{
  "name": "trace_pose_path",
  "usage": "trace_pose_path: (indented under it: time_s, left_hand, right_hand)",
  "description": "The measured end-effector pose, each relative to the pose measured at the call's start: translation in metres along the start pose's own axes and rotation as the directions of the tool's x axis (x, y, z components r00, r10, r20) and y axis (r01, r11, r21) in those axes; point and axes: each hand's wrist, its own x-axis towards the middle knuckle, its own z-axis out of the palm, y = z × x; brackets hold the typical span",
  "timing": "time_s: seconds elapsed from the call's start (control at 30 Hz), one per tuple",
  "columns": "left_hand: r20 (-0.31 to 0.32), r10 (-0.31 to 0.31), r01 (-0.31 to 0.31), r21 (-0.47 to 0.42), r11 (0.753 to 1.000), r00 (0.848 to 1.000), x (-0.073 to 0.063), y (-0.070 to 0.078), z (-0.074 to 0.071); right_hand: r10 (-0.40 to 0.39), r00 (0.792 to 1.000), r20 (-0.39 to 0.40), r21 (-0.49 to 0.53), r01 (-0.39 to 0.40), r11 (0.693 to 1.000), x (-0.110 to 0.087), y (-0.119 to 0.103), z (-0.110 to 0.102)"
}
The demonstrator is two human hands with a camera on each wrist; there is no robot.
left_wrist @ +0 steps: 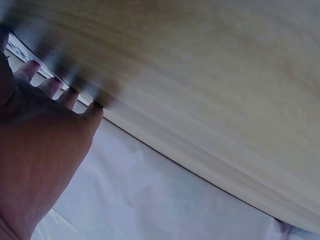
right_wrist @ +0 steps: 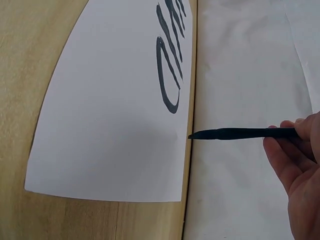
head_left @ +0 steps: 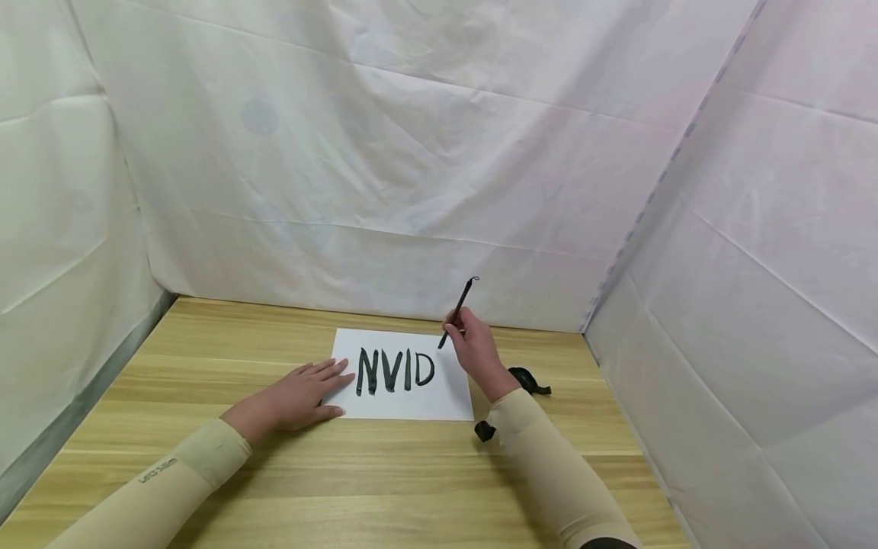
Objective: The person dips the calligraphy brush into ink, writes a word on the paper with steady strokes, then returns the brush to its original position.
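A white sheet of paper [head_left: 449, 400] lies on the table with "NVID" in thick black strokes. My left hand [head_left: 302, 395] rests flat at its left edge, fingers spread over the paper and thumb near the lower corner. Between thumb and fingers, my right hand [head_left: 476, 347] pinches a dark brush [head_left: 461, 303], tilted with its looped end up. The brush tip points down close over the paper, right of the D. In the right wrist view, the tip of the brush [right_wrist: 225, 133] overlaps the sheet's edge, and the paper [right_wrist: 100, 130] beside the D is blank.
A black dish-like object [head_left: 540, 387] sits partly hidden behind my right wrist. A small black piece [head_left: 485, 431] lies near the paper's lower right corner. White cloth [head_left: 384, 168] hangs behind and at both sides of the wooden table [head_left: 343, 488].
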Motion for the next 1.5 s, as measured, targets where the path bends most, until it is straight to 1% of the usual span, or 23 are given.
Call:
trace_pose_path:
  time_s: [0.33,0.57,0.77,1.2,1.5]
  left_hand:
    - [0.001,0.000,0.000,-0.006,1.000,1.000,0.001,-0.002,0.002]
    - [0.004,-0.002,0.002,-0.013,1.000,1.000,0.000,-0.003,0.003]
    - [0.002,-0.002,0.002,-0.010,1.000,1.000,0.001,-0.002,0.002]
    - [-0.002,0.001,-0.001,-0.010,1.000,1.000,0.000,0.000,0.000]
    - [0.003,-0.003,0.003,-0.012,1.000,1.000,0.000,0.001,-0.001]
  right_hand:
    - [0.007,1.000,0.001,-0.005,-0.007,1.000,0.002,0.004,0.004]
    - [0.016,1.000,0.022,-0.033,-0.015,0.999,0.000,0.010,0.008]
    - [0.028,0.999,0.026,-0.029,-0.028,0.999,-0.002,0.013,0.010]
    - [0.039,0.998,0.057,-0.026,-0.037,0.999,-0.005,0.008,0.009]
    - [0.056,0.996,0.068,-0.048,-0.053,0.997,-0.006,0.008,0.011]
